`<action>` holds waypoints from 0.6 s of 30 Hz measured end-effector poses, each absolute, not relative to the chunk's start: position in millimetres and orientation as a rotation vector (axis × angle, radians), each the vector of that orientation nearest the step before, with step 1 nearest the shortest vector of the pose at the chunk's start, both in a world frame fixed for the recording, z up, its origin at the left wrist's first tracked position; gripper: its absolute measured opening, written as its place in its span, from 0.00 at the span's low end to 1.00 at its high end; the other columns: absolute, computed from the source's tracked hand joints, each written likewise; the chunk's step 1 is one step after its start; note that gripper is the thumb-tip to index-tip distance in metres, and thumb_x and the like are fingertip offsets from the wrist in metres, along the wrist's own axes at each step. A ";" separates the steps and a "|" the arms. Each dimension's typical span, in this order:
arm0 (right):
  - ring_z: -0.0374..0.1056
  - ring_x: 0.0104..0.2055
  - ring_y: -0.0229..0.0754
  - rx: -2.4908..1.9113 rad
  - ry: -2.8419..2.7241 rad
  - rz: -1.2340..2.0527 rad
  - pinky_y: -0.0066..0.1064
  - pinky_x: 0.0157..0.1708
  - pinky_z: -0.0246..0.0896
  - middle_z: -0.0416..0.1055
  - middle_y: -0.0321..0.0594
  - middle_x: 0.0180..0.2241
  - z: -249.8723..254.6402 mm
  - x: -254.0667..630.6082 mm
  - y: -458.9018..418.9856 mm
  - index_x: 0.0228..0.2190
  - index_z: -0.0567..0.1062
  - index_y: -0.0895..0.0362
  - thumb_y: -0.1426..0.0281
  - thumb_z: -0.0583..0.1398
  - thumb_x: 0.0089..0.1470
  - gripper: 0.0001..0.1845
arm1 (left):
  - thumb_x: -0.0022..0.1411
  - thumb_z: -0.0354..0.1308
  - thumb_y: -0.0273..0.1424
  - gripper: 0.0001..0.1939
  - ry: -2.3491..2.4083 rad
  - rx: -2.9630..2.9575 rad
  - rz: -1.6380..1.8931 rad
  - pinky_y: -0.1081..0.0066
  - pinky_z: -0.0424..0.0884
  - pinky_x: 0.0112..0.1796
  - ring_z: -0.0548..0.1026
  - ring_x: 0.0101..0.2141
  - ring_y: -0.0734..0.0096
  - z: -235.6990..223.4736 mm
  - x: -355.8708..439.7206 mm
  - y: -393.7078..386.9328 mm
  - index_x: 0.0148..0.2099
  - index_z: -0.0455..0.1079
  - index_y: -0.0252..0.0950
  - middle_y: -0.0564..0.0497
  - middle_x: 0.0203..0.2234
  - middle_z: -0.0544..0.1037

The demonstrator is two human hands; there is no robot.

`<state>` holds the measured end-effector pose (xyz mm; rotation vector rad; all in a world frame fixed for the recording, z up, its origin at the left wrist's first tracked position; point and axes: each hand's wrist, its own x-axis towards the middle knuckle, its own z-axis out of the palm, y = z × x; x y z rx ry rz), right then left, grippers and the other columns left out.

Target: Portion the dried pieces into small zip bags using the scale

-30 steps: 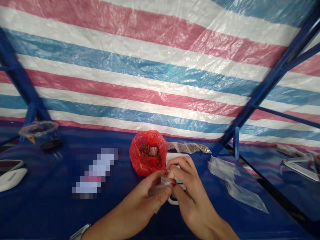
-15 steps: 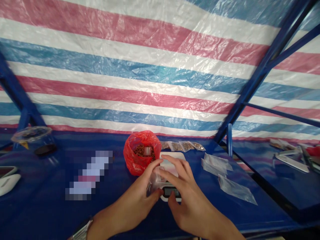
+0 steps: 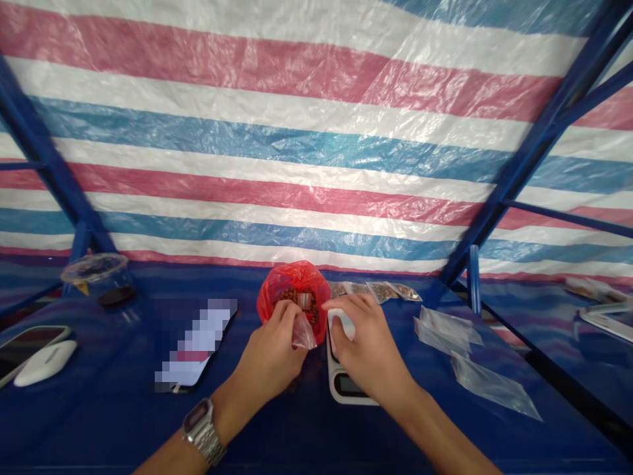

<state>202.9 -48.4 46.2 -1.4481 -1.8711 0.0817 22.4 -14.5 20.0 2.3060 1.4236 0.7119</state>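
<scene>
My left hand (image 3: 271,346) pinches a small transparent plastic bag (image 3: 303,332) at the mouth of a red plastic bag (image 3: 297,293). Brown granules and a small transparent cup show inside the red bag. My right hand (image 3: 368,346) rests on the white platform of a digital scale (image 3: 346,389), and its fingers hold nothing. The hand hides most of the platform, while the scale's dark display shows below it. A metal wristwatch (image 3: 200,430) sits on my left wrist.
Several filled small bags (image 3: 378,291) lie behind the scale, and several transparent bags (image 3: 475,363) lie to its right on the blue table covering (image 3: 99,429). A pixelated phone (image 3: 195,346), a lidded container (image 3: 96,277) and a white mouse (image 3: 45,363) are to the left. Blue steel posts stand before a striped tarpaulin.
My hands have parted. The left has moved to the red bag's mouth with the small bag, and the right now lies on the scale. The scale's display is no longer between my hands.
</scene>
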 end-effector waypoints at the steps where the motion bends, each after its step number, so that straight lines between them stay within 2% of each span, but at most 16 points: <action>1: 0.70 0.50 0.51 -1.514 -1.916 0.095 0.46 0.54 0.61 0.80 0.43 0.43 47.7 198.4 -37.6 0.42 0.79 0.53 0.75 0.54 0.62 0.14 | 0.60 0.52 0.22 0.14 1.464 2.348 0.601 0.57 0.74 0.45 0.78 0.47 0.53 18.8 23.0 -12.3 0.49 0.65 0.37 0.40 0.50 0.76; 5: 0.74 0.48 0.53 -1.853 -2.201 0.025 0.45 0.53 0.60 0.81 0.49 0.43 54.1 177.2 4.7 0.38 0.80 0.56 0.66 0.52 0.69 0.18 | 0.63 0.51 0.22 0.15 1.546 2.454 0.475 0.55 0.74 0.49 0.74 0.54 0.47 15.1 24.9 -13.3 0.52 0.65 0.36 0.39 0.50 0.77; 8: 0.76 0.49 0.59 -1.981 -2.270 -0.060 0.47 0.52 0.62 0.80 0.59 0.45 53.9 164.4 24.8 0.46 0.78 0.63 0.60 0.53 0.69 0.21 | 0.62 0.49 0.18 0.17 1.516 2.463 0.533 0.55 0.74 0.50 0.73 0.54 0.50 12.9 19.3 -18.3 0.52 0.66 0.36 0.40 0.50 0.76; 12: 0.75 0.51 0.60 -1.965 -2.318 -0.122 0.45 0.51 0.63 0.78 0.65 0.48 47.5 157.2 35.2 0.53 0.72 0.69 0.66 0.54 0.68 0.21 | 0.62 0.46 0.15 0.19 1.364 2.434 0.688 0.57 0.72 0.53 0.74 0.52 0.57 8.8 2.6 -24.0 0.50 0.66 0.37 0.43 0.48 0.75; 15: 0.73 0.55 0.56 -1.819 -2.469 -0.152 0.42 0.54 0.62 0.77 0.61 0.51 46.4 159.5 40.2 0.54 0.71 0.66 0.72 0.54 0.66 0.18 | 0.62 0.44 0.14 0.21 1.277 2.404 0.824 0.58 0.73 0.53 0.74 0.52 0.61 5.8 -12.0 -26.7 0.50 0.67 0.39 0.45 0.49 0.74; 18: 0.71 0.58 0.53 -1.610 -2.675 -0.129 0.38 0.59 0.59 0.77 0.55 0.53 52.5 165.5 45.3 0.53 0.73 0.63 0.77 0.60 0.59 0.20 | 0.64 0.44 0.15 0.21 1.300 2.363 0.929 0.60 0.74 0.49 0.76 0.46 0.63 4.3 -26.1 -24.9 0.51 0.67 0.40 0.47 0.47 0.73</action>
